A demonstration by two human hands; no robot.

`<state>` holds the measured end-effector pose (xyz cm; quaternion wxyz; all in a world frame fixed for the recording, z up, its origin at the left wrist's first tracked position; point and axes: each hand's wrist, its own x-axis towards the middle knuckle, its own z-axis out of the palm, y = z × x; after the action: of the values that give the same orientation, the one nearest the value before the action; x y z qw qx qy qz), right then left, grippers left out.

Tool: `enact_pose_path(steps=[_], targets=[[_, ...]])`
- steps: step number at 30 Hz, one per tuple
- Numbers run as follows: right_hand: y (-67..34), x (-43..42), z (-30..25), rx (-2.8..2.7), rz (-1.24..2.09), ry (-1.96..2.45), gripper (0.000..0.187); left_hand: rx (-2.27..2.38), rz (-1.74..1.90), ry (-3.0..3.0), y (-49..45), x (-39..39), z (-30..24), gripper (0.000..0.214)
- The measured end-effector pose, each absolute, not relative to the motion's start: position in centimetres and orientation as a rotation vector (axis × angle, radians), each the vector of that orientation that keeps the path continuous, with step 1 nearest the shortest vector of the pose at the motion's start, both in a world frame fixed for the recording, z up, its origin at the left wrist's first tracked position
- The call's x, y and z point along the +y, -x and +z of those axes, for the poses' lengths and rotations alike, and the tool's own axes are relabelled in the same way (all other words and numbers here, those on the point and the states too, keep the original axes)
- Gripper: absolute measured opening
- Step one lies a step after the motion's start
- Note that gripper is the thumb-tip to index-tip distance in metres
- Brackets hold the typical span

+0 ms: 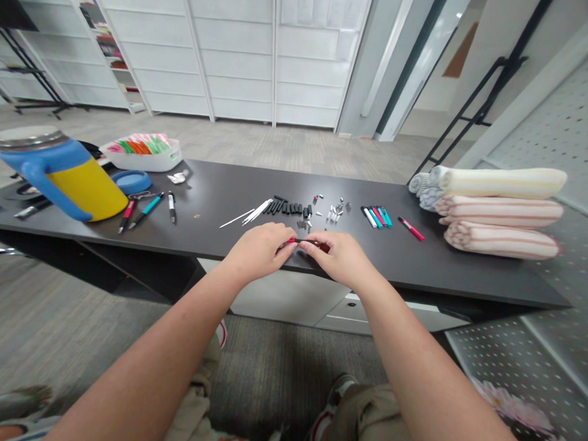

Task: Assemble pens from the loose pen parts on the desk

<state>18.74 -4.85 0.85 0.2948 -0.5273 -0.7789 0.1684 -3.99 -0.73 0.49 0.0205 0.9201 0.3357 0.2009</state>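
Head view. My left hand and right hand met near the front edge of the dark tabletop, just below the centre of the frame. The fingertips of both hands were pressed together in a pinch on a slim red-and-black pen, one hand at each end, with part of its barrel hidden by my fingers. I cannot tell whether the pen touched the tabletop.

Just beyond my hands lay a row of black pen parts, with thin white rods to their left and small metal pieces to their right. Farther right were grouped markers, a pink marker and stacked striped towels. At upper left stood a blue-and-yellow insulated jug, beside a white tray and three pens.
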Motion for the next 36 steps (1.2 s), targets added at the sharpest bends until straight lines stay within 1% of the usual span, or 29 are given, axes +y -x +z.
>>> enact_pose_path(steps=[8,22,27,36], targets=[[-18.8,-4.9,0.9,-2.109,0.462,1.399,0.033,1.019,0.627,-2.854,4.0,-0.7,0.5,0.022],[-18.6,-5.0,0.9,-2.065,0.458,1.48,0.026,1.067,0.566,-2.895,3.8,-1.2,0.7,0.022],[-18.3,-5.0,0.9,-2.083,0.405,1.505,0.027,1.075,0.563,-2.915,3.8,-1.1,0.6,0.023],[-17.7,-5.1,0.5,-2.138,0.215,1.567,0.026,1.121,0.549,-2.918,3.7,-1.2,0.6,0.022]])
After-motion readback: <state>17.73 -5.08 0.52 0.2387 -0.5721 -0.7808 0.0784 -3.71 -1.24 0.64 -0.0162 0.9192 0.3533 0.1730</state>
